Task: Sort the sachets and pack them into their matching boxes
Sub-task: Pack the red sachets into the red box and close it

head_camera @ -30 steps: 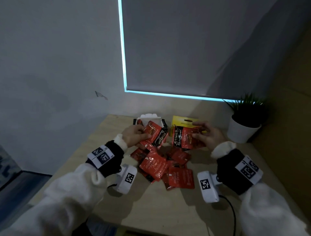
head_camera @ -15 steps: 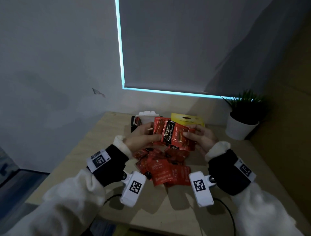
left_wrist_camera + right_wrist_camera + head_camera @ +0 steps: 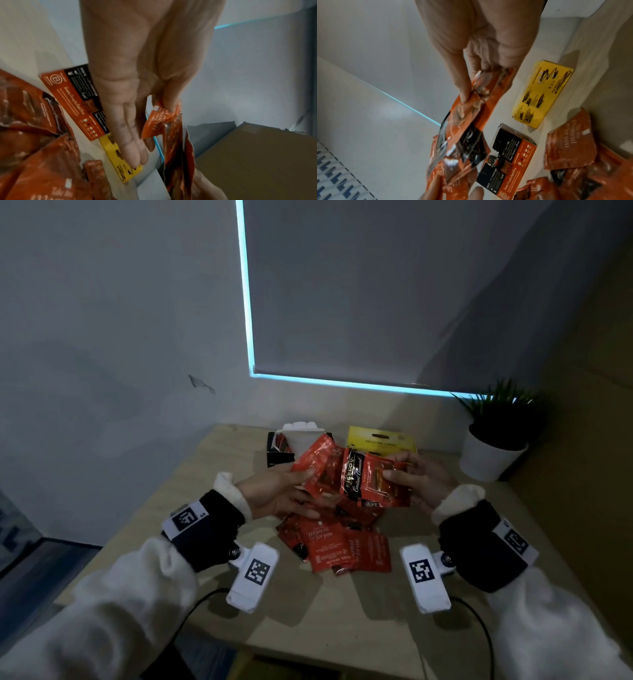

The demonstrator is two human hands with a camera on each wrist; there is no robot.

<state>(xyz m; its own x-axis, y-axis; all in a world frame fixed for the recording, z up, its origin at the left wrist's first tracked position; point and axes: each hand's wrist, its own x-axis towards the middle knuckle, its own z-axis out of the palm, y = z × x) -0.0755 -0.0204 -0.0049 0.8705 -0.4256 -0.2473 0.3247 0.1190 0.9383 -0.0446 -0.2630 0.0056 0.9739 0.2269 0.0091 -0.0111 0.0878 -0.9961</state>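
I see two bunches of sachets held up over the middle of the table [image 3: 342,618], just above the loose pile. The right hand [image 3: 423,486] pinches a red-and-black sachet [image 3: 371,482] at its right edge, thumb on the front face and fingers behind; from the right wrist view the thumb [image 3: 462,81] presses the crinkled seam of that sachet [image 3: 471,108] against the curled fingers. The left hand [image 3: 277,491] holds plain red sachets [image 3: 317,463] that fan up and to the right, their edges overlapping the red-and-black one. In the left wrist view I see the thumb pinch a folded red corner [image 3: 161,120] against the forefinger, while the other fingers [image 3: 130,142] lie straight and pressed together, holding nothing.

The sachets are glossy foil, creased; the black band on the right one carries gold script I cannot read.

Below the hands lies the loose pile of red sachets [image 3: 337,546], several printed with white lettering, overlapping one another flat on the wood. At the far side stand two boxes: a red-and-black box [image 3: 279,450] on the left, open at the top, and a yellow box [image 3: 380,438] just right of it. A potted plant [image 3: 493,436] sits in the far right corner.
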